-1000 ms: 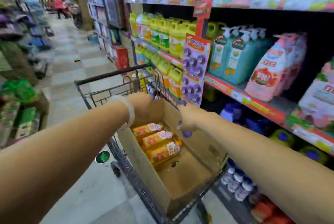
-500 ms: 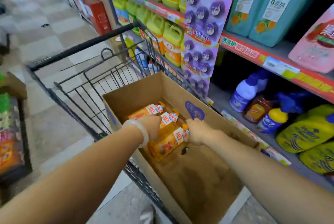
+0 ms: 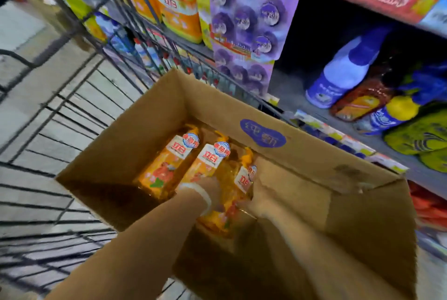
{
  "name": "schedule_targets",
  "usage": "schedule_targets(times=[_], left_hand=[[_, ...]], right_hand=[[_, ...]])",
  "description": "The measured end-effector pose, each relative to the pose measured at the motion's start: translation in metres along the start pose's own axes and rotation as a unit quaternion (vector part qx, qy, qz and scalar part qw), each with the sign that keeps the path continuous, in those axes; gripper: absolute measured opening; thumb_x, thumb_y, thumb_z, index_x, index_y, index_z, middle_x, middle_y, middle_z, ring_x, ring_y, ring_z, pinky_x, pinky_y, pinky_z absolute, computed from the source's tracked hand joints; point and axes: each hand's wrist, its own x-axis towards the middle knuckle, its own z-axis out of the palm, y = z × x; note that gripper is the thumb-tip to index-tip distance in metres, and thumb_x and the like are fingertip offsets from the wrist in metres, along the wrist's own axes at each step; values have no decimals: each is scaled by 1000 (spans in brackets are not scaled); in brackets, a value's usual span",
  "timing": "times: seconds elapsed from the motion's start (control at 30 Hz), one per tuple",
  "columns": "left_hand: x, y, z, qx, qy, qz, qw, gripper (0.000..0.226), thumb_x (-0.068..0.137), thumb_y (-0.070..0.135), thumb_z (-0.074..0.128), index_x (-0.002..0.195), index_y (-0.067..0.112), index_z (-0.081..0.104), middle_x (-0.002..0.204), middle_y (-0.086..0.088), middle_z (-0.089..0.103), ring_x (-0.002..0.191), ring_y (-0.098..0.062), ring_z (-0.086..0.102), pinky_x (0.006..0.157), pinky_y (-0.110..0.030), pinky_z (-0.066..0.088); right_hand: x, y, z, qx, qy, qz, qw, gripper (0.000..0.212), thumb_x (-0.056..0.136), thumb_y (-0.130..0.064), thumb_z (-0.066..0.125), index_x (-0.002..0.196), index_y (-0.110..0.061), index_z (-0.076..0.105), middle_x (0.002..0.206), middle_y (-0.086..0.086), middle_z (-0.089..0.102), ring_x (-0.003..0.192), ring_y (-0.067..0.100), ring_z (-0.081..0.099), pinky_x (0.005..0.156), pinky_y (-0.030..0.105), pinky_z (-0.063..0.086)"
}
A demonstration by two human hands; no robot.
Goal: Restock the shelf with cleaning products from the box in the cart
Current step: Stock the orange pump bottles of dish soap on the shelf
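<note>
Brown cardboard box (image 3: 302, 154) holds three orange detergent bottles (image 3: 169, 164).
Left hand (image 3: 212, 191) and right hand (image 3: 257, 199) reach among them; grips cannot be told.

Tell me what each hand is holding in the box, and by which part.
Left hand reaches onto the lower body of the middle orange bottle; right hand is at the rightmost bottle. Blur hides whether either grip is closed.

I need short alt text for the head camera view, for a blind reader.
Both hands, left hand and right hand, reach among three orange plastic bottles lying in an open brown cardboard box inside a black wire cart beside stocked shelves.
</note>
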Motion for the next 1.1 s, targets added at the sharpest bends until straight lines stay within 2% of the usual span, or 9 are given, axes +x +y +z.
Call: schedule_targets(times=[0.13,0.27,0.37,0.47,0.67,0.77,0.93,1.03,1.1], left_hand=[[30,0,16,-28,-18,-2,999,66,77,51,68,128,11,51,131,-12,55,119,-31,54,99,-41,45],[54,3,14,15,-21,4,1000,75,80,52,66,132,3,46,137,-15,48,128,-32,45,104,-39,39],[62,9,14,69,-10,12,998,92,80,57,63,142,-1,30,148,-19,33,137,-34,31,110,-42,31],[64,12,25,108,1,-12,994,99,83,56,59,146,-6,15,152,-24,19,141,-40,18,114,-48,22],[62,16,41,65,-42,-62,995,113,74,56,68,149,-3,6,155,-24,8,144,-43,3,118,-51,14],[54,22,45,-30,-13,-84,996,96,81,42,68,145,-3,12,151,-21,22,142,-37,21,114,-44,25],[27,21,36,-198,25,-47,979,73,81,19,68,138,0,25,134,-15,51,126,-30,50,104,-38,42],[-3,25,26,-232,78,6,970,78,68,11,77,131,5,32,123,-9,56,121,-26,53,98,-34,46],[-30,35,17,-272,124,41,953,75,63,5,79,124,8,34,116,-7,58,116,-25,55,89,-30,46]], right_hand=[[16,5,35,253,-2,32,967,58,85,-26,68,137,-13,45,137,7,53,126,24,49,108,35,38],[28,14,53,400,-52,107,909,69,68,-47,79,126,-19,55,124,0,62,114,21,57,92,35,48],[36,20,55,505,-85,140,848,35,81,-18,71,114,-13,60,89,1,73,81,19,67,61,26,50],[41,19,58,564,-87,151,807,23,84,-1,64,104,-10,63,61,-4,71,70,16,63,54,26,47],[27,15,64,575,-58,170,798,46,69,-1,76,110,-16,62,102,7,69,102,28,62,95,45,48],[15,14,67,551,-8,160,819,58,60,-1,79,114,-11,64,104,8,71,101,30,65,94,47,51],[-20,12,48,476,93,91,870,51,62,-12,84,109,-14,66,100,-3,67,93,13,63,78,25,49],[-50,5,28,439,160,78,881,90,27,-46,87,108,-17,60,100,-3,71,92,14,69,81,33,57],[-79,6,8,431,188,62,880,87,28,-47,88,101,-17,51,99,-7,66,91,12,66,84,37,56]])
